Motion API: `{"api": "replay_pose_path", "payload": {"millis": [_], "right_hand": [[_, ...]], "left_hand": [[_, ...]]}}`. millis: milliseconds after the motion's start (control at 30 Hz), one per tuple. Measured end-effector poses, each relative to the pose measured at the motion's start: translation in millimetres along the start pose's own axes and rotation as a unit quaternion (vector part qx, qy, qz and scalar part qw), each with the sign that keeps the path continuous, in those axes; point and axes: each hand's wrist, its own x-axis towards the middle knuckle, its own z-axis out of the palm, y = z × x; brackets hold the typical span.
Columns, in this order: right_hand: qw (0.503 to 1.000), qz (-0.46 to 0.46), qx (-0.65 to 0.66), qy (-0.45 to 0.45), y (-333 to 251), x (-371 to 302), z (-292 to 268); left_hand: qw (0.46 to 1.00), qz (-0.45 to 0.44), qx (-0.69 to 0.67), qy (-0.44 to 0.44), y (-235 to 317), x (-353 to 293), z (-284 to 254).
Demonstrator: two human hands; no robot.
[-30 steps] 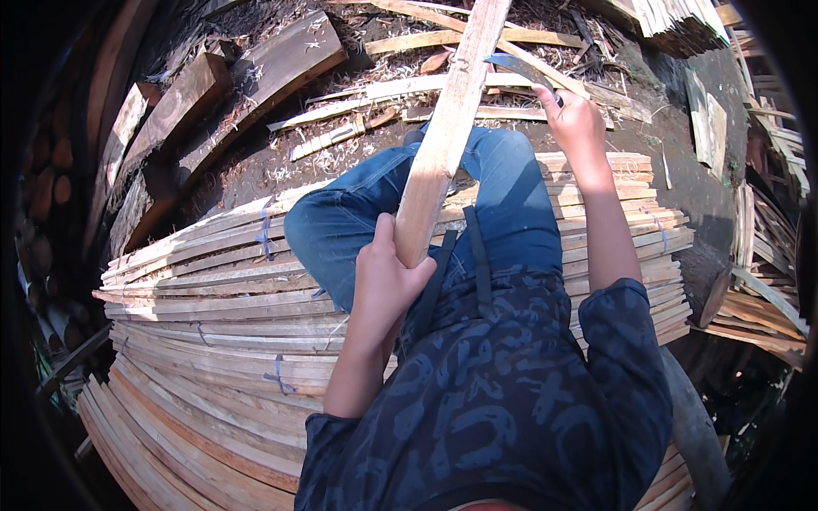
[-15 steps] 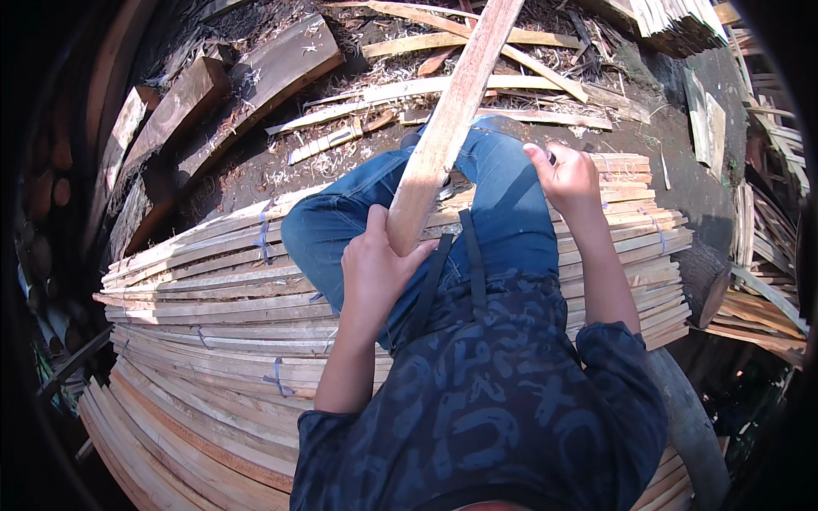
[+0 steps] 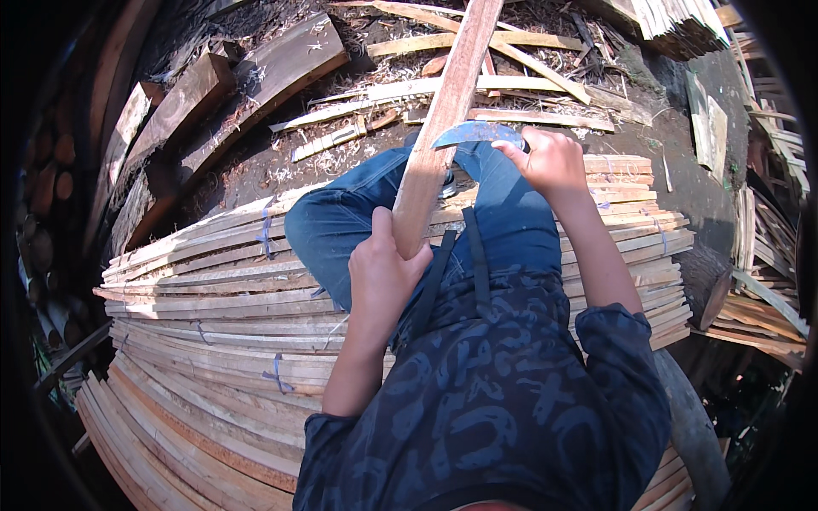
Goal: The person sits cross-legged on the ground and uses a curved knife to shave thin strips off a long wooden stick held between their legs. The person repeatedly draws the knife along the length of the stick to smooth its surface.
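My left hand point(image 3: 385, 266) is closed around the near end of a long flat wooden plank point(image 3: 443, 115), which slants up and away from my lap past the top of the view. Gripped in my right hand point(image 3: 550, 164) is a knife with a curved bluish blade point(image 3: 479, 133); my fingers cover its handle. The blade points left, and its tip lies over the plank's right edge. Whether the tip touches the wood I cannot tell. Beneath the plank are my legs in blue jeans point(image 3: 511, 200).
I sit on stacked bundles of wooden strips point(image 3: 213, 319) bound with blue ties. Thick beams point(image 3: 277, 77) lie at the far left. Loose strips point(image 3: 409, 88) and shavings cover the ground ahead. More split wood point(image 3: 754, 315) is piled at the right, beside a log point(image 3: 707, 285).
My right hand has turned and moved slightly left, bringing the knife's blade into sight over the plank. The plank's far end has shifted a little left, still in my left hand.
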Motion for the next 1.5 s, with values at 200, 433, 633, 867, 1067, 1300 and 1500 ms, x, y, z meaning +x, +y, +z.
{"api": "replay_pose_path", "payload": {"millis": [200,433,633,867,1067,1300,1500], "right_hand": [[0.993,0.110,-0.008,0.043,29,28,-3],[0.959,0.281,-0.011,0.019,123,29,-29],[0.976,0.192,0.106,0.001,43,-14,-7],[0.988,0.061,0.137,-0.036,-13,-37,-1],[0.994,0.027,0.104,-0.020,-20,-35,5],[0.996,-0.037,0.058,0.061,-8,-14,14],[0.990,0.051,0.082,0.098,19,21,23]], "left_hand": [[0.999,-0.002,-0.025,-0.028,-2,-7,-2],[0.997,-0.025,-0.001,-0.068,-18,-31,14],[0.988,-0.049,-0.091,-0.117,-19,2,-8],[0.862,-0.122,-0.415,-0.264,-41,8,9],[0.871,-0.107,-0.391,-0.277,-31,1,16],[0.866,-0.099,-0.410,-0.268,-17,-6,14],[0.873,-0.088,-0.403,-0.261,-13,-3,11]]}}
